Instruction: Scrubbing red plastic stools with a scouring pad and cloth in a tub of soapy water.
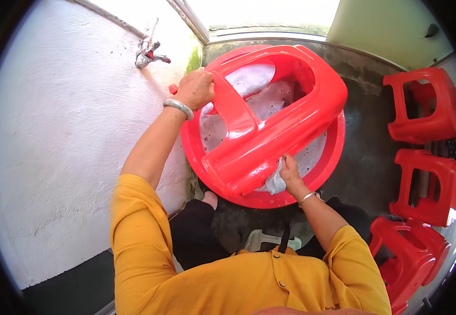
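Note:
A red plastic stool [283,130] lies tilted on its side over a round red plastic tub [336,138]. Soapy water [267,98] with white foam fills the tub below it. My left hand [196,88] grips the end of a stool leg at the tub's far left. In my right hand [291,171] is a pale grey cloth [276,182], held against the near edge of the stool. The fingers of my left hand are partly hidden behind the leg.
A wall tap [149,55] juts from the white wall [74,118] on the left. Along the right side stand several red stools, among them an upper one [424,106] and a middle one [426,187]. A pale low stool [255,238] is beneath me.

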{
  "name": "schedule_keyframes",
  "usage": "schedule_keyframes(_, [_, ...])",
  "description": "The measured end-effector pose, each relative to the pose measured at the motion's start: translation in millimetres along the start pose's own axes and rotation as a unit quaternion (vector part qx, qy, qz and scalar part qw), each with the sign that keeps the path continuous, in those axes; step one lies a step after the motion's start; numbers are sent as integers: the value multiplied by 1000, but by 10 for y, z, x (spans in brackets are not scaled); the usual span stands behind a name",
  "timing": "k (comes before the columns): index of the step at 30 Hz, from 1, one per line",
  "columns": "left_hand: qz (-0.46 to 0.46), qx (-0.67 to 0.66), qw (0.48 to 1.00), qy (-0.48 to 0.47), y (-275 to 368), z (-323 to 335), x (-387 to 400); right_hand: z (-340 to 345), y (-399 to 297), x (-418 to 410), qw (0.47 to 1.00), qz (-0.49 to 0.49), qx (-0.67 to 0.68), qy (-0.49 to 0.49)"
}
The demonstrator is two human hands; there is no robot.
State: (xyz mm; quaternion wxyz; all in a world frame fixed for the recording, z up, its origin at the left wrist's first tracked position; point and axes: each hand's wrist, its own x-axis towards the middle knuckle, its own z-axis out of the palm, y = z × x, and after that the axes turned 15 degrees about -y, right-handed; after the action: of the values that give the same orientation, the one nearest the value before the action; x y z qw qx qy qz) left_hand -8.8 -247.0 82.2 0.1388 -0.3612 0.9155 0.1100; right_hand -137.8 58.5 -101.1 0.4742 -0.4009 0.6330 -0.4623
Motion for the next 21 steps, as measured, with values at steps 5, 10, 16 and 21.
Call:
schedule_keyframes(5, [167, -58, 984, -17, 266, -129, -159, -21, 138, -31, 998, 24, 50, 2])
schedule_keyframes(10, [56, -18, 998, 0, -368, 27, 134, 22, -183, -69, 999, 37, -15, -35])
schedule_keyframes(16, [76, -26, 996, -28, -22, -23, 52, -14, 41, -39, 999, 15, -23, -17])
schedule_keyframes(21, [263, -97, 958, -68, 459, -134, -266, -61, 116, -24, 1000, 12, 0, -12])
